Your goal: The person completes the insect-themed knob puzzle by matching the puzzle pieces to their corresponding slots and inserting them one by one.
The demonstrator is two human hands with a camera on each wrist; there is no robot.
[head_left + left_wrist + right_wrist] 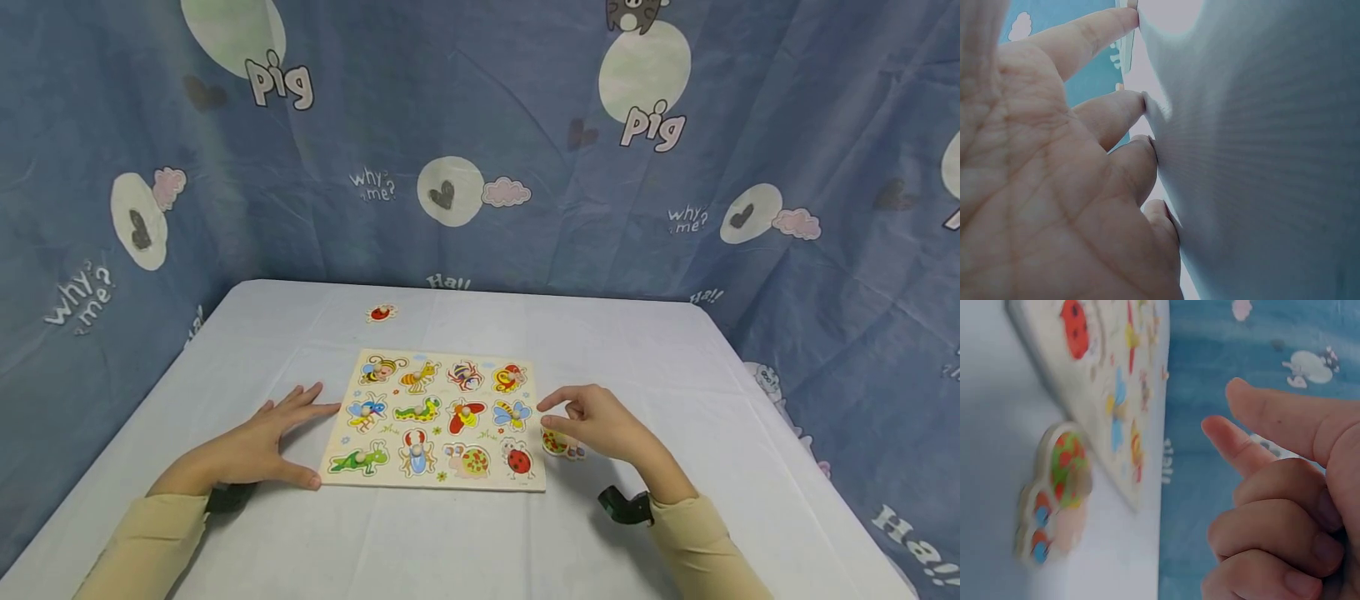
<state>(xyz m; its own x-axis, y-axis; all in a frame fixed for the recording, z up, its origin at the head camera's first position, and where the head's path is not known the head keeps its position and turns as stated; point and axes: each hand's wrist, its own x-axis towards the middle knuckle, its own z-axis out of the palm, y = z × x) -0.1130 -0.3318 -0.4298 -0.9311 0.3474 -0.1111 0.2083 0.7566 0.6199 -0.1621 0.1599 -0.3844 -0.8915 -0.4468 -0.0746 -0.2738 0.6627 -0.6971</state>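
A wooden peg puzzle board (431,482) with insect pictures lies flat on the table. Against its left edge my left hand (251,446) rests with fingers spread, thumb near the front corner; the left wrist view shows the palm and fingertips (1129,19) down at the white cloth. Just off the right edge lies a snail puzzle piece (555,443), partly covered by my right hand (603,425). In the right wrist view, thumb and index finger (1229,440) stretch out apart with nothing between them, the other fingers curled. The snail piece (1063,465) lies below them.
A ladybug piece (382,312) lies behind the board, near the far side of the white-covered table (450,542). Most pictures carry pieces with knobs; the snail recess (468,460) and ladybug recess (517,458) show printed pictures. A blue patterned curtain (480,108) hangs behind.
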